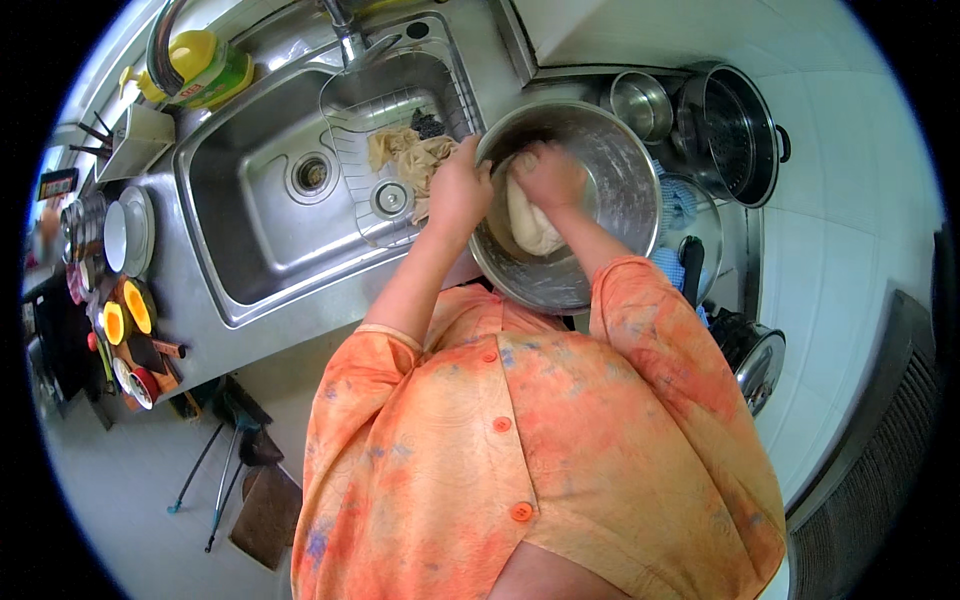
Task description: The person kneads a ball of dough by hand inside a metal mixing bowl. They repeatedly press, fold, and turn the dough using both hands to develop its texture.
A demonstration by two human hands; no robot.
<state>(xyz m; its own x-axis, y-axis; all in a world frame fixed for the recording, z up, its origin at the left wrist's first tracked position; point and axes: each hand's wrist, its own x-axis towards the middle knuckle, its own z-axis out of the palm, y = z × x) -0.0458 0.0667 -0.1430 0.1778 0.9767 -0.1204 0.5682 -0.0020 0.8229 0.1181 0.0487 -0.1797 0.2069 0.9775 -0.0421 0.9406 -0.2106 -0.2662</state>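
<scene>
A wide steel bowl [610, 240] sits at the right end of the sink counter, holding pale dough [535, 235] and streaked white inside. My left hand [460, 190] grips its left rim. My right hand [550, 175] is down in the bowl with fingers curled on the dough, the fingertips partly hidden. Left of the bowl, beige cloths [400, 155] and a dark scrubber [426, 124] lie in a wire rack over the sink.
A steel sink [240, 230] fills the middle-left, with a faucet [348, 40], yellow-green bottle [210, 75], plates [140, 225] and cut yellow produce [140, 305] around it. Pots [730, 140] and a lidded pot [755, 365] stand right, by a tiled wall. A broom [240, 420] is below left.
</scene>
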